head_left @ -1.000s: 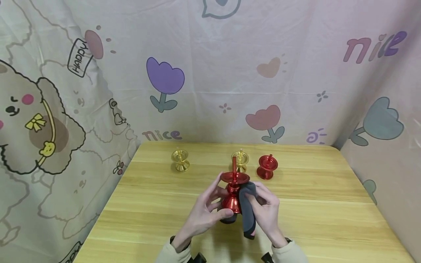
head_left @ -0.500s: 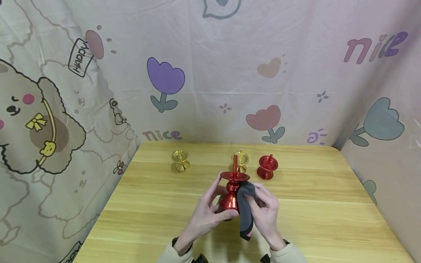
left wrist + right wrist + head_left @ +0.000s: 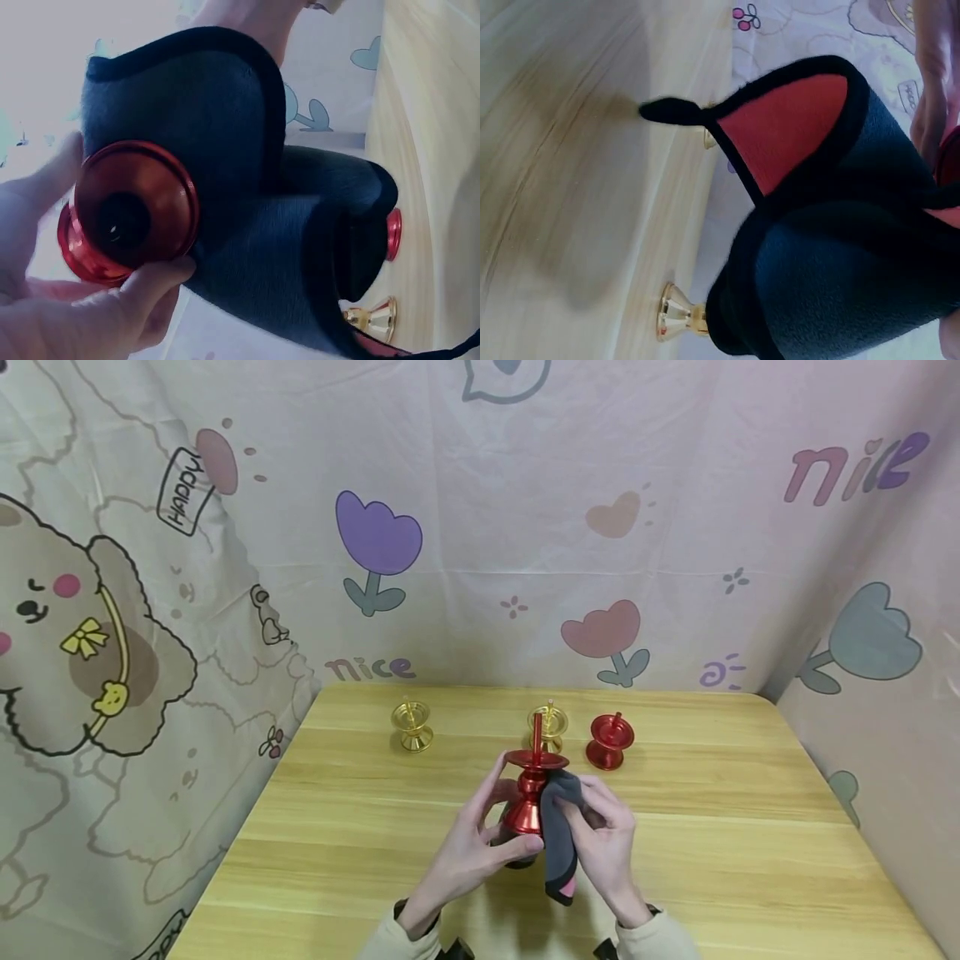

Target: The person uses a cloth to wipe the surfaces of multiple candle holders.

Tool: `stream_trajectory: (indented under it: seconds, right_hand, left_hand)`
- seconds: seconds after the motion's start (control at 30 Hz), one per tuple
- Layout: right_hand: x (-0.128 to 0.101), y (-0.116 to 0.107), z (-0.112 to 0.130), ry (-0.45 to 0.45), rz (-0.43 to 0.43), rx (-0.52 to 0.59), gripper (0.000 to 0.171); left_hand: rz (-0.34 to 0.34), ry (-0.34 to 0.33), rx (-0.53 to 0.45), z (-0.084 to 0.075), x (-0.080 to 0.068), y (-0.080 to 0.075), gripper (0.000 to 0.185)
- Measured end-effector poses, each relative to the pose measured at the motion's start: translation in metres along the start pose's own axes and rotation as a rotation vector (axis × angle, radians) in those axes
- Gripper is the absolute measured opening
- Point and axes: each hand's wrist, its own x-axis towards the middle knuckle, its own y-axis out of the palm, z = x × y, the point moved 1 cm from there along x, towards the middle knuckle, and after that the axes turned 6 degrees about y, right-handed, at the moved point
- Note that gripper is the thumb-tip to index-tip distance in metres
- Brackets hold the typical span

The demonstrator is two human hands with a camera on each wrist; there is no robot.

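My left hand (image 3: pixel 472 843) grips a shiny red metal candle holder (image 3: pixel 527 810) by its flared base, thumb across the bottom rim and fingers behind. Its wide dish and upright spike point up. The hollow underside of the red candle holder (image 3: pixel 142 210) faces the left wrist camera. My right hand (image 3: pixel 603 835) pinches a dark grey cloth (image 3: pixel 558 835) against the right side of the holder's stem. One end of the cloth hangs down, with black edging and a bit of pink underside. In the right wrist view the folded cloth (image 3: pixel 847 262) hides most of the holder.
Toward the back of the wooden table (image 3: pixel 315 827) stand a gold candle holder (image 3: pixel 412 722), a second gold holder (image 3: pixel 553 720) partly behind the held one, and a small red holder (image 3: pixel 609 743). A printed curtain (image 3: pixel 480 527) hangs behind the table.
The held candle holder has risen slightly and tilted a little. The cloth's hanging end has shifted slightly left. Both hands keep their holds; the standing holders have not moved.
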Motion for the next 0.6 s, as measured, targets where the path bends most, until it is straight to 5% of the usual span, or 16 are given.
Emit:
stream_trajectory:
  seconds: [0.2, 0.33, 0.47, 0.6]
  right_hand:
    - [0.0006, 0.0006, 0.0025, -0.116, 0.025, -0.031, 0.034]
    - [0.0003, -0.0024, 0.0018, -0.037, 0.032, 0.009, 0.037]
    - [-0.0002, -0.0037, -0.0004, 0.005, 0.042, 0.002, 0.038]
    - [0.0021, -0.0032, -0.0009, -0.198, 0.107, -0.088, 0.024]
  left_hand:
    - [0.031, 0.095, -0.002, 0.0004, -0.0015, -0.0048, 0.096]
    - [0.068, 0.134, -0.042, 0.0005, -0.0025, -0.0072, 0.091]
    - [0.028, 0.097, -0.040, 0.0003, -0.0019, -0.0055, 0.092]
    - [-0.066, 0.078, 0.008, -0.0002, -0.0005, -0.0032, 0.095]
